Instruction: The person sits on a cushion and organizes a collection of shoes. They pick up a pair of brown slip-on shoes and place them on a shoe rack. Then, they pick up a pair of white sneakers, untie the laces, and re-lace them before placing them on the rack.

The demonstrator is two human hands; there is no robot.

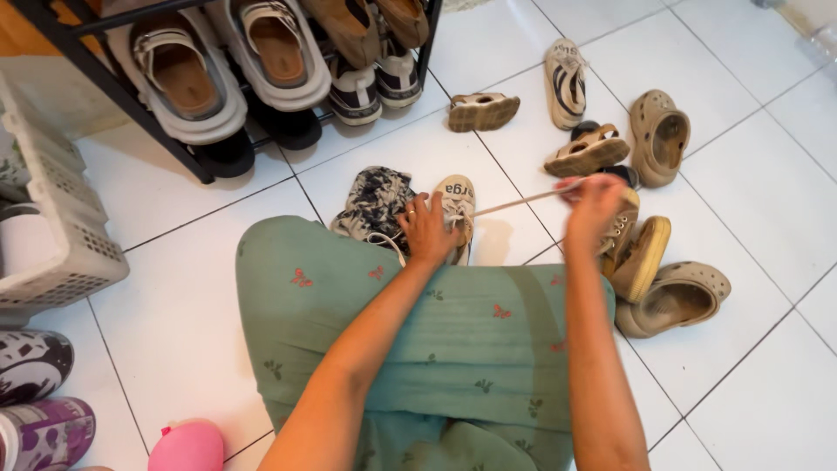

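Observation:
A cream lace-up sneaker (pixel 459 202) stands on the white tiled floor just past my knees. My left hand (pixel 426 231) presses down on its laced top and holds it still. My right hand (pixel 592 202) is raised to the right, pinching the end of a pale shoelace (pixel 521 201) that stretches taut from the sneaker. A dark patterned shoe (pixel 373 202) lies right beside the sneaker on its left. My green dress with small red prints (pixel 453 331) covers my lap.
A black shoe rack (pixel 187 153) with sandals and sneakers stands at the back left. Loose beige clogs (pixel 660 133), sandals (pixel 586 153) and slippers (pixel 641 257) lie scattered to the right. A white plastic basket (pixel 52 218) sits at far left, with a pink object (pixel 187 447) below.

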